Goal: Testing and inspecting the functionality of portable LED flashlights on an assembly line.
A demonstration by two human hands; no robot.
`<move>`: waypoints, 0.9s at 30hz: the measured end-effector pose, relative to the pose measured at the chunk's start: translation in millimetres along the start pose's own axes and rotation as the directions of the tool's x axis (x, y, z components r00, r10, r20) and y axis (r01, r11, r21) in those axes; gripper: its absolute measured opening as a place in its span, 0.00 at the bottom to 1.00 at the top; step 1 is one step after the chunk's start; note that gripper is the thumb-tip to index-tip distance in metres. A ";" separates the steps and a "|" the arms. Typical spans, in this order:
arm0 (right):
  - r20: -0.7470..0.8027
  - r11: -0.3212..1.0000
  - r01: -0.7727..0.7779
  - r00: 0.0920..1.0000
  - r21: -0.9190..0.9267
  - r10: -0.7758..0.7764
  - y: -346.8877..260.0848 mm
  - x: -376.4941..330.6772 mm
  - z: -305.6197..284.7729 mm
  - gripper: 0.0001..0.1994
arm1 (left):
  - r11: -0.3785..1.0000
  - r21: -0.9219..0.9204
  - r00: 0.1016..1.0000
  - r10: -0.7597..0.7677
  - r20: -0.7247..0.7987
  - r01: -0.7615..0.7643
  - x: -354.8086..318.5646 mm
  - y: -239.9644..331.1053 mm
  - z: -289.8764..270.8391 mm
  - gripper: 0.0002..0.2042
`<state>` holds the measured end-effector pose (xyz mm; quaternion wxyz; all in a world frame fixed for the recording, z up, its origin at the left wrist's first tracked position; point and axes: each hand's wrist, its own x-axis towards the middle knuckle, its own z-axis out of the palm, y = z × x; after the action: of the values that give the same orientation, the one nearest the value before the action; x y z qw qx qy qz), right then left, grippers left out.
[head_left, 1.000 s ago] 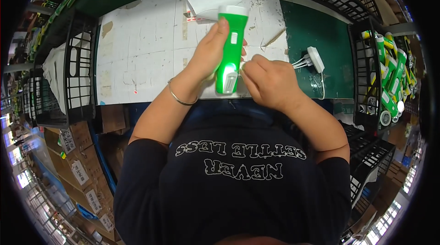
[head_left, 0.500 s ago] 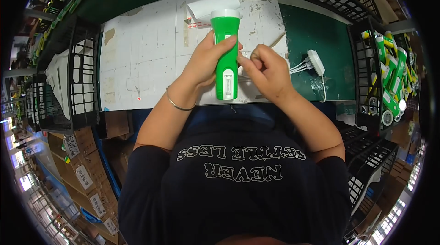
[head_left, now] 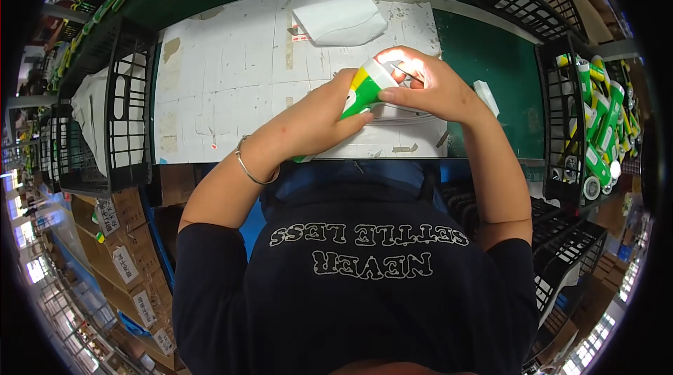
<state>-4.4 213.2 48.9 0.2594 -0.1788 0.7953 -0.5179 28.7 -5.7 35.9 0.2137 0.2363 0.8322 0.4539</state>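
Note:
A green flashlight (head_left: 364,98) with a white head rim and a yellow patch lies tilted between my hands, its lamp end pointing up and to the right. My left hand (head_left: 326,105) is wrapped round its body. My right hand (head_left: 434,87) is curled at the lamp end, thumb against the rim and fingers bent in front of the lens. Bright light shines on those fingers, so the lamp is lit. A thin dark sliver shows between the right fingers; I cannot make out what it is. Beyond the hands lies a folded white sheet (head_left: 340,21).
Under the hands is a worn white board (head_left: 217,87) on a green table. A white power strip (head_left: 486,98) and white cord lie to the right. Black crates (head_left: 130,101) stand on the left; another crate (head_left: 561,130) at right stands beside piled green and yellow flashlights (head_left: 601,123).
The flashlight has gone from upright to tilted right, and its lamp now glows. My right hand has moved from beside the body up to the lamp end.

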 end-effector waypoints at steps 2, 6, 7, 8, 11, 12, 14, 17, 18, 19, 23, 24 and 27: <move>0.014 1.000 0.005 1.000 0.013 -0.006 4.3 0.9 2.0 0.26 | 0.999 -0.017 0.999 -0.027 0.034 0.028 -2.5 1.5 -0.9 0.26; 0.013 0.993 0.038 0.999 0.116 -0.040 12.4 0.8 4.3 0.24 | 0.999 -0.027 0.997 -0.032 0.071 0.034 -4.0 4.7 -2.2 0.27; 0.012 0.990 0.037 0.999 0.138 -0.039 12.5 -0.1 4.5 0.23 | 0.999 -0.031 0.996 -0.035 0.077 0.037 -4.0 5.4 -2.3 0.27; 0.012 0.990 0.038 0.999 0.137 -0.040 12.1 -0.2 4.3 0.23 | 0.999 -0.031 0.996 -0.034 0.076 0.037 -3.9 6.9 -3.1 0.27; -0.001 0.993 0.038 0.999 0.116 -0.039 8.3 -1.9 4.7 0.23 | 0.998 -0.040 0.994 -0.052 0.092 0.056 -3.2 9.4 -3.7 0.27; -0.018 0.986 0.024 1.000 0.168 -0.022 5.6 -2.8 5.9 0.23 | 0.998 -0.033 0.996 -0.050 0.078 0.053 -2.5 8.6 -2.8 0.26; -0.033 0.975 0.010 0.999 0.220 -0.003 3.5 -3.1 6.7 0.22 | 0.998 -0.027 0.997 -0.048 0.065 0.050 -1.3 7.8 -1.8 0.26; -0.062 0.978 0.012 0.998 0.209 0.001 3.1 -3.1 7.5 0.20 | 0.999 -0.040 1.000 -0.006 0.029 0.007 -0.7 6.1 -0.3 0.25; -0.073 0.980 0.015 0.997 0.197 -0.001 2.7 -3.1 8.0 0.20 | 0.999 -0.040 1.000 0.013 0.007 -0.013 -0.8 4.2 0.7 0.25; -0.083 0.983 0.018 0.997 0.185 -0.003 2.6 -3.0 8.3 0.19 | 0.999 -0.041 0.999 0.033 -0.015 -0.033 -0.9 2.7 1.7 0.25; -0.083 0.986 0.018 0.997 0.168 -0.004 6.2 -1.9 9.5 0.19 | 0.998 -0.048 0.999 0.032 -0.003 -0.032 -0.5 0.0 2.2 0.26; -0.079 0.982 0.024 0.997 0.188 -0.009 7.3 -1.9 10.2 0.19 | 0.997 -0.071 1.000 0.001 0.029 0.001 -1.1 -0.4 2.2 0.26; -0.072 0.970 0.036 0.997 0.242 -0.019 10.8 -1.7 12.8 0.21 | 0.997 -0.075 0.998 -0.020 0.062 0.025 -2.6 1.5 0.4 0.26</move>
<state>4.5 209.1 35.2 0.2444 -0.1387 0.7316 -0.6211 31.3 -6.2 37.3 0.2529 0.2323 0.8101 0.4752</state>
